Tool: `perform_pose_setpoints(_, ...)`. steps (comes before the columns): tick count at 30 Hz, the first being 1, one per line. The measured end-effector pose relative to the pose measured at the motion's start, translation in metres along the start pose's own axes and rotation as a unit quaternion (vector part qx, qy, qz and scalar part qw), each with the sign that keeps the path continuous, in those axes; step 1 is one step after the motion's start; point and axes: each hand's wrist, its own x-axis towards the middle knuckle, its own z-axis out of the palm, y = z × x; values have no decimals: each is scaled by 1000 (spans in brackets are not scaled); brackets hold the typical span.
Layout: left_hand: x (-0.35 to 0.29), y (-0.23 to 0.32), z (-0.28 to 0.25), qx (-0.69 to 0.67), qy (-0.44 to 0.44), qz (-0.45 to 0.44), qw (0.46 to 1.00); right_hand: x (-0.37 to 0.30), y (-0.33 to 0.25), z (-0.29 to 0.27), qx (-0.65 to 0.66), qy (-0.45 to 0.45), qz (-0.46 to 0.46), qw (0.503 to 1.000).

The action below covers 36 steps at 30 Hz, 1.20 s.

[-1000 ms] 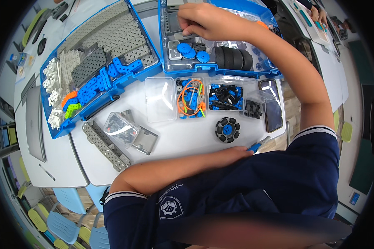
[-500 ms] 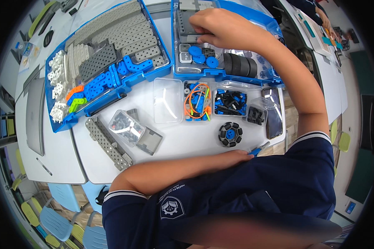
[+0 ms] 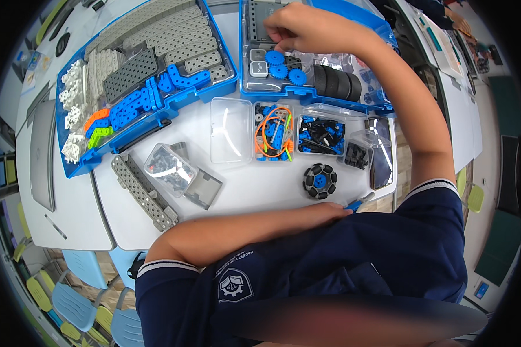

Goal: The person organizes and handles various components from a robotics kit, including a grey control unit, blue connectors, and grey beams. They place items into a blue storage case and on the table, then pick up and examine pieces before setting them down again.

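My right hand reaches into the right-hand blue case, its fingers bent together beside a dark grey panel. Anything between the fingertips is hidden. Just below them lie several blue gears and small clear-lidded boxes. At the table's front edge my left hand is closed around a slim blue-and-grey tool, whose exact kind I cannot make out. A black-rollered wheel with a blue hub stands just beyond that hand, not touching it.
Another blue case holds perforated grey beams and blue and white connectors. Along the table's middle sit boxes of small parts, an open clear lid and a phone. A grey beam assembly lies at left, beside a clear box.
The view has shifted slightly. My right hand stays over the same part of the right case, fingers still bent together. My left hand keeps its hold on the blue-and-grey tool.
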Motion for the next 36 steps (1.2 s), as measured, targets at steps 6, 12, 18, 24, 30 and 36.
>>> perform_pose_setpoints(6,-2,3,2,-26,-6,0,1000,1,23,-59,73,208,23,975)
perform_pose_setpoints(12,-2,2,-1,-12,-6,-9,1000,16,34,-27,77,79,25,994)
perform_pose_setpoints(18,-3,2,2,-27,-12,9,1000,30,50,-3,34,126,-22,991)
perform_pose_setpoints(24,-4,3,-4,-24,-20,-31,999,47,70,-11,237,88,18,967)
perform_pose_setpoints(30,7,-10,-5,-48,-31,-5,998,52,69,-20,294,4,93,951)
perform_pose_setpoints(36,9,-12,-7,54,-3,56,997,53,61,-19,122,32,41,991)
